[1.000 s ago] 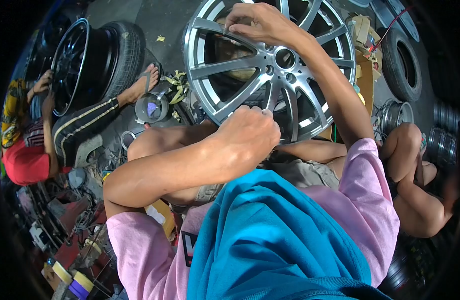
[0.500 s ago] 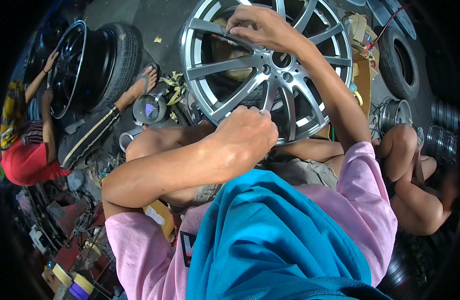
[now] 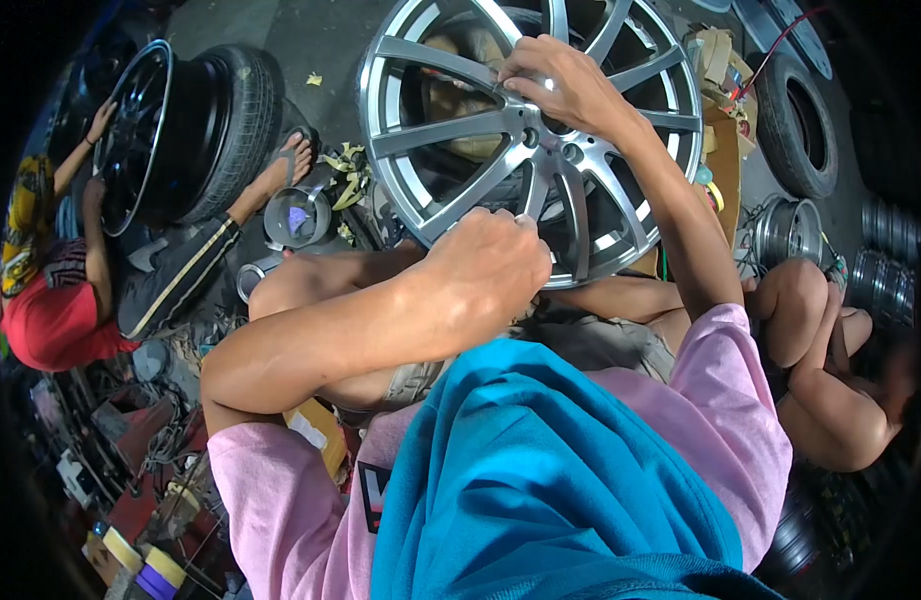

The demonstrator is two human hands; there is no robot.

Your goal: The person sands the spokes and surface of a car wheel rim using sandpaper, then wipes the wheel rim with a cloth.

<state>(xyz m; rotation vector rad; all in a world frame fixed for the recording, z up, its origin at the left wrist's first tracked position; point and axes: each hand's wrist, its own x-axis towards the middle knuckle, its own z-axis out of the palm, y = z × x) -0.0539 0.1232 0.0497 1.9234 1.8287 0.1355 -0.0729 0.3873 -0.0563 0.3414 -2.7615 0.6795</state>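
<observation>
A silver multi-spoke alloy wheel (image 3: 481, 128) leans in front of me, its near rim by my legs. My left hand (image 3: 496, 262) is closed in a fist over the near edge of the wheel, wrapped at the rim and the end of a spoke; its fingertips are hidden. Higher up, my right hand (image 3: 566, 85) rests with bent fingers pressed together at the inner part of an upper-left spoke, near the hub. Whatever lies under those fingertips, if anything, is too hidden to make out. The right hand partly covers the centre bore.
On the left, a person in red holds a dark wheel (image 3: 136, 140) beside a tyre (image 3: 243, 130). A metal can (image 3: 299, 217) stands near that person's foot. To the right are a cardboard box (image 3: 723, 165), another tyre (image 3: 796, 125), a small rim (image 3: 791, 230) and another seated person.
My right hand has slid along the spoke towards the hub, down and to the right. My left hand stays at the near rim, with barely any shift.
</observation>
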